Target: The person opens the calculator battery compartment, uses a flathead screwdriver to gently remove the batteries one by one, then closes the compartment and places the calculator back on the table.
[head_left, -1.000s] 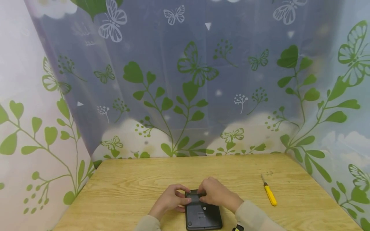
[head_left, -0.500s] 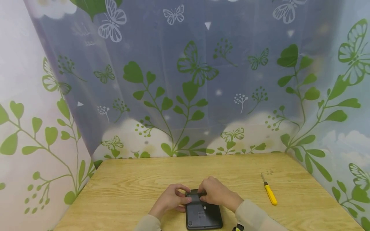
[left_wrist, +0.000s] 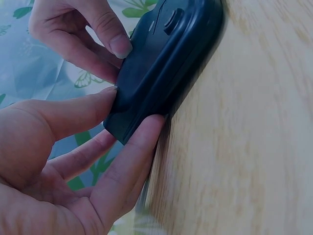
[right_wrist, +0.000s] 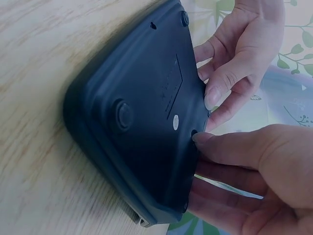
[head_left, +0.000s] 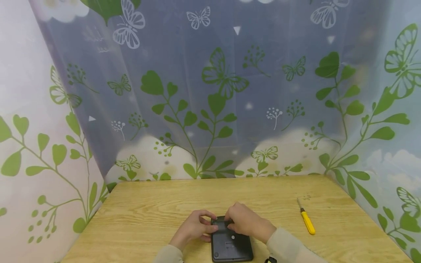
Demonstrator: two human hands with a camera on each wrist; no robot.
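Observation:
A black desk calculator (head_left: 232, 248) lies face down on the table, its underside showing round feet, a label and a small pale sticker. My left hand (head_left: 194, 225) grips its far left corner, thumb on the upturned back and fingers along the side, as the left wrist view shows. With curled fingers, my right hand (head_left: 246, 221) holds the far part of the calculator. Its thumb (right_wrist: 215, 146) presses beside a small dark hole in the back. Whatever lies under the right fingertips is hidden in the head view.
To the right on the wooden table (head_left: 148, 204) lies a screwdriver (head_left: 307, 221) with a yellow handle. Several tiny pieces (head_left: 307, 197), too small to identify, sit near its tip. A patterned curtain (head_left: 184, 91) hangs behind the table.
My right hand has shifted very slightly on the calculator. Left hand, calculator and screwdriver stay in place.

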